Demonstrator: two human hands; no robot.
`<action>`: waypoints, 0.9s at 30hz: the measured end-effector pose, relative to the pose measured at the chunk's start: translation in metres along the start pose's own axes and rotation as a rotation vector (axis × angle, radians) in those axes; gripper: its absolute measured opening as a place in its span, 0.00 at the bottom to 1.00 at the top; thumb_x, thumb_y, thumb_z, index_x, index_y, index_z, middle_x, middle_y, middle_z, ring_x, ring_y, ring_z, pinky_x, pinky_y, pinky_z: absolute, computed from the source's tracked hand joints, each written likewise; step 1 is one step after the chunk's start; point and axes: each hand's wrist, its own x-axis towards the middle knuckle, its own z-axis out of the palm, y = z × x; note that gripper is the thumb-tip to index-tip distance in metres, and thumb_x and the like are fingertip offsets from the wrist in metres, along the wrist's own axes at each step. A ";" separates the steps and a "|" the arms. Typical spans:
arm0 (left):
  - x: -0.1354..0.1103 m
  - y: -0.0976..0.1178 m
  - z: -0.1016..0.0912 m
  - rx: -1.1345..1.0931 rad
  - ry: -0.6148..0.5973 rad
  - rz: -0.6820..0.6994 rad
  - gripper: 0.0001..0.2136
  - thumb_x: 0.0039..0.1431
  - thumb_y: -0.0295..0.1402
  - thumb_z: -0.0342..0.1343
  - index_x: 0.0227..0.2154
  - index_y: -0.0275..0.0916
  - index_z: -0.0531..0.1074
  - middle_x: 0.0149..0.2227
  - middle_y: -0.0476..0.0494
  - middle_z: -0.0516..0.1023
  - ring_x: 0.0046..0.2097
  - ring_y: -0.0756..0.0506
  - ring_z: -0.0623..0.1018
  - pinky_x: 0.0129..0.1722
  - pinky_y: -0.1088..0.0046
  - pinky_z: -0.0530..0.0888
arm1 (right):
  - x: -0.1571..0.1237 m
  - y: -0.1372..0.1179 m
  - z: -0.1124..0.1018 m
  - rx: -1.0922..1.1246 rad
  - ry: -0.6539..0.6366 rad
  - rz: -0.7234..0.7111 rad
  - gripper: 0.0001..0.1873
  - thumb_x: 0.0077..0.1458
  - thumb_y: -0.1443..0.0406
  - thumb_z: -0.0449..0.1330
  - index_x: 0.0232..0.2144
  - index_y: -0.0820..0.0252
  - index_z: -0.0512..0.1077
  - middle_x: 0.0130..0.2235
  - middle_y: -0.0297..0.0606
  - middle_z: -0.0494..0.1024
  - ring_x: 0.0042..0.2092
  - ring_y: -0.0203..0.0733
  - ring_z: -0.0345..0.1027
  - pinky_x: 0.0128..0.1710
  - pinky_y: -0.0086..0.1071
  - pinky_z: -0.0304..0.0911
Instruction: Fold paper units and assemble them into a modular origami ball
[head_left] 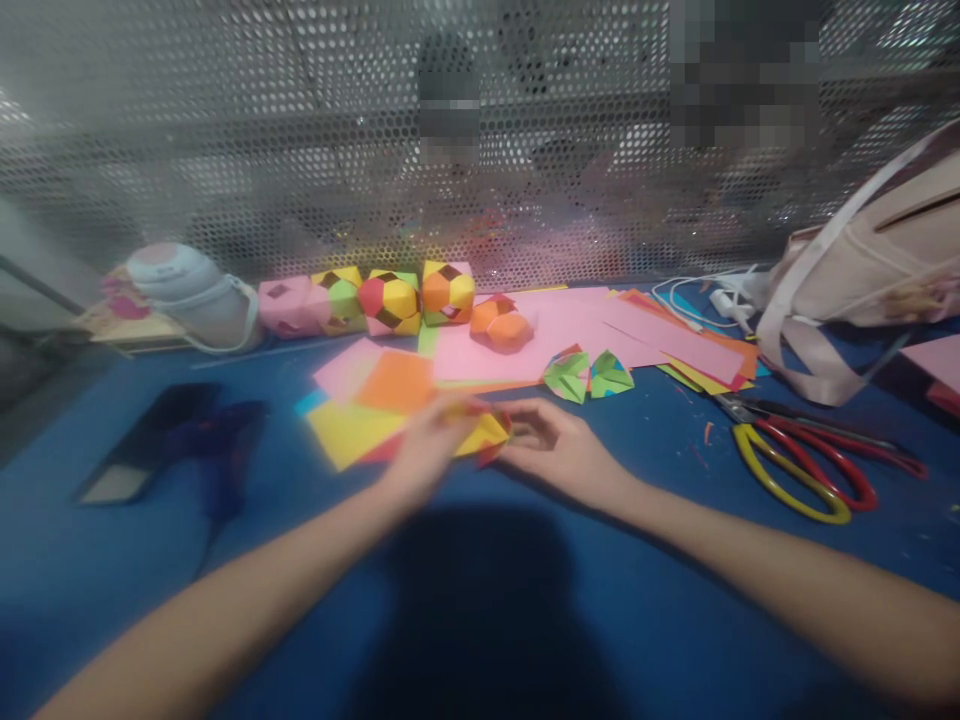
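My left hand (427,445) and my right hand (559,450) meet over the blue table, both pinching a small folded paper piece (486,433) in yellow and red. The left fingers close on its left side, the right fingers on its right edge. Just behind the left hand lie loose paper squares (375,395) in pink, orange and yellow. Two green folded paper units (589,375) sit a little beyond the right hand.
A row of finished paper cubes and balls (375,298) lines the perforated metal wall. Pink sheets (585,330) lie behind, with an orange paper ball (501,322). Two scissors (806,460) lie at right, a bag (877,260) far right, a white bottle (187,290) and dark phone (146,440) left.
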 end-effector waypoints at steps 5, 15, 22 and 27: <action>-0.004 0.011 0.009 -0.274 -0.037 -0.171 0.09 0.42 0.24 0.57 0.30 0.36 0.74 0.35 0.45 0.78 0.37 0.45 0.77 0.38 0.68 0.73 | 0.001 -0.007 0.001 0.044 0.021 0.065 0.19 0.43 0.65 0.67 0.40 0.57 0.69 0.37 0.35 0.79 0.38 0.40 0.76 0.42 0.38 0.72; -0.006 0.011 0.010 -0.246 0.050 -0.213 0.13 0.45 0.36 0.65 0.33 0.32 0.75 0.28 0.45 0.78 0.28 0.49 0.77 0.29 0.76 0.72 | 0.005 0.001 0.005 0.067 0.040 0.045 0.20 0.42 0.65 0.67 0.39 0.57 0.68 0.42 0.38 0.78 0.44 0.40 0.74 0.44 0.36 0.71; -0.010 0.020 0.017 -0.512 0.016 -0.246 0.07 0.44 0.30 0.60 0.29 0.34 0.76 0.28 0.46 0.79 0.32 0.47 0.79 0.33 0.73 0.75 | 0.007 -0.004 -0.002 0.074 0.037 0.078 0.16 0.47 0.62 0.65 0.39 0.59 0.68 0.36 0.37 0.78 0.37 0.37 0.74 0.40 0.35 0.70; -0.009 0.023 0.015 -0.545 0.011 -0.304 0.09 0.49 0.36 0.58 0.29 0.34 0.75 0.30 0.44 0.80 0.30 0.46 0.78 0.31 0.71 0.75 | 0.011 -0.007 -0.011 0.117 0.059 0.098 0.13 0.47 0.60 0.64 0.35 0.59 0.70 0.32 0.36 0.78 0.32 0.37 0.73 0.35 0.35 0.69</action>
